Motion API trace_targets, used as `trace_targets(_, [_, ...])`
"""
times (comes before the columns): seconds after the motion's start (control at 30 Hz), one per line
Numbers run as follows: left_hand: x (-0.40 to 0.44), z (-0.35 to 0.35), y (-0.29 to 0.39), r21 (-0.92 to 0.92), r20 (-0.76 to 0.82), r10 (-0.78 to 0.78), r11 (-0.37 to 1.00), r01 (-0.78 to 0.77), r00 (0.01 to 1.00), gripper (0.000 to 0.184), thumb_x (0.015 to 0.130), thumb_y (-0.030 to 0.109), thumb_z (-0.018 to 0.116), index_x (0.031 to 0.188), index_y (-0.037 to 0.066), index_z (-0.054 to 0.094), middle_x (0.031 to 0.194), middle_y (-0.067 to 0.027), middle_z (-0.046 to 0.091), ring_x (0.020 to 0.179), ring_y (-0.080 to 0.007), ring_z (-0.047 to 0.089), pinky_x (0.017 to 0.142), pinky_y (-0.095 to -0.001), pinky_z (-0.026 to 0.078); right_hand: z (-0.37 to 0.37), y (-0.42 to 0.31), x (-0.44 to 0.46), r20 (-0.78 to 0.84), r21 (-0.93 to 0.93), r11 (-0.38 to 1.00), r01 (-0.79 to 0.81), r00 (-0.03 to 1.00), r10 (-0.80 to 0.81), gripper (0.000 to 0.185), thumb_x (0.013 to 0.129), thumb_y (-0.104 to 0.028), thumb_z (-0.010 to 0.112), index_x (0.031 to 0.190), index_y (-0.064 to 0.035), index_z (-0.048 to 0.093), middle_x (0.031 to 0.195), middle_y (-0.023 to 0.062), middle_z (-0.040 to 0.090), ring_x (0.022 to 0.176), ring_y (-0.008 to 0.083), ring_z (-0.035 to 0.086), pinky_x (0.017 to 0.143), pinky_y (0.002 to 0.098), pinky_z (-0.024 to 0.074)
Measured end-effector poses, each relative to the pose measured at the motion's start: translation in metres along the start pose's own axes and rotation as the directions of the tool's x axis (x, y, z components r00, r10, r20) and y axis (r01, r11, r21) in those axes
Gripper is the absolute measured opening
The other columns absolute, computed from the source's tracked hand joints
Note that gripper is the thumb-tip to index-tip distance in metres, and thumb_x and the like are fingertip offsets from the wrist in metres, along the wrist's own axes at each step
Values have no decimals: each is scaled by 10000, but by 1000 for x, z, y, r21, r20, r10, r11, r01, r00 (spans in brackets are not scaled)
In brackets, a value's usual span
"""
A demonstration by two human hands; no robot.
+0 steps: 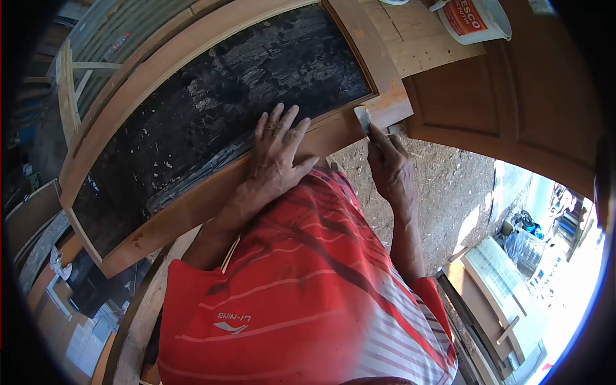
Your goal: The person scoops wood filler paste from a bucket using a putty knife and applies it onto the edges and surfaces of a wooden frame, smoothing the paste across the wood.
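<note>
In front of me lies a wooden frame (192, 221) with one curved side, set around a dark, scuffed panel (256, 70). My left hand (277, 151) rests flat on the frame's near rail, fingers spread and reaching over the panel's edge. In my right hand (391, 163) is a putty knife (362, 118), its blade against the rail near the right corner. Pale, patchy filler marks that corner (393, 106). The fingers hide most of the knife's handle.
A white tub (478, 22) with a red label stands on a plywood board (420, 54) at the upper right. Beside it is a brown panelled door (462, 106). Boards (494, 295) lean at the lower right. Debris-strewn ground (443, 192) shows below the door.
</note>
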State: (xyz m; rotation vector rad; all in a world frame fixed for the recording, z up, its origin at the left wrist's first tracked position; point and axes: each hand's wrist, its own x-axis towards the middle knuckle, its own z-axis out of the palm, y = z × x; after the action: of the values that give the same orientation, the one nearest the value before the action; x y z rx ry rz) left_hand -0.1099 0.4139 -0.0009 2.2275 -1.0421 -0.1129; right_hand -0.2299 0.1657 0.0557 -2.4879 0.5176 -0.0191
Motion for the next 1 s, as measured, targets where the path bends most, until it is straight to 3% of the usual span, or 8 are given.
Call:
trace_targets(0.2, [-1, 3, -4, -24, -31, 60, 998, -60, 998, 749, 834, 316, 902, 1460, 18, 618, 1573, -221, 542, 1531, -457, 433, 1260, -654, 308, -8, -9, -1, 119, -161, 987, 24, 993, -5, 374, 1049, -166, 657, 1417, -102, 662, 1049, 228, 685, 903, 456, 711, 754, 543, 567])
trace_targets(0.3, [0, 2, -4, -24, -39, 72, 997, -73, 997, 713, 834, 318, 901, 1426, 14, 647, 1552, -219, 562, 1522, -453, 446, 1257, -645, 324, -16, -17, 12, 81, -73, 993, 90, 993, -84, 340, 1051, -171, 646, 1382, -98, 672, 1047, 235, 690, 911, 467, 711, 760, 556, 564])
trace_targets(0.7, [-2, 4, -5, -22, -81, 58, 998, -60, 995, 651, 857, 315, 884, 1393, 16, 666, 1498, -205, 605, 1499, -445, 479, 1250, -642, 347, -9, -17, -2, 129, 6, 999, 39, 991, -39, 401, 1041, -168, 653, 1430, -76, 674, 1030, 250, 700, 899, 467, 712, 770, 535, 568])
trace_targets(0.73, [1, 3, -8, -12, -78, 68, 998, -69, 995, 649, 859, 315, 883, 1392, 16, 666, 1493, -204, 608, 1497, -444, 481, 1249, -642, 348, -1, -8, 1, 19, 19, 996, 86, 996, -87, 393, 1042, -183, 657, 1422, -87, 683, 1035, 238, 706, 903, 457, 715, 771, 525, 570])
trace_targets(0.83, [-1, 8, -5, -18, -76, 59, 998, -60, 995, 642, 863, 314, 879, 1390, 16, 667, 1485, -203, 612, 1494, -442, 485, 1246, -641, 354, 1, 2, -1, 130, -82, 995, 51, 991, -41, 390, 1046, -196, 656, 1422, -98, 684, 1052, 224, 714, 907, 451, 720, 775, 529, 569])
trace_targets(1.0, [-1, 5, -5, -5, -68, 57, 998, -58, 996, 634, 869, 312, 873, 1391, 19, 667, 1488, -200, 612, 1494, -441, 485, 1244, -635, 363, 2, -6, 4, 98, -85, 995, 46, 995, -37, 381, 1041, -191, 656, 1413, -111, 681, 1071, 220, 719, 923, 455, 719, 792, 540, 571])
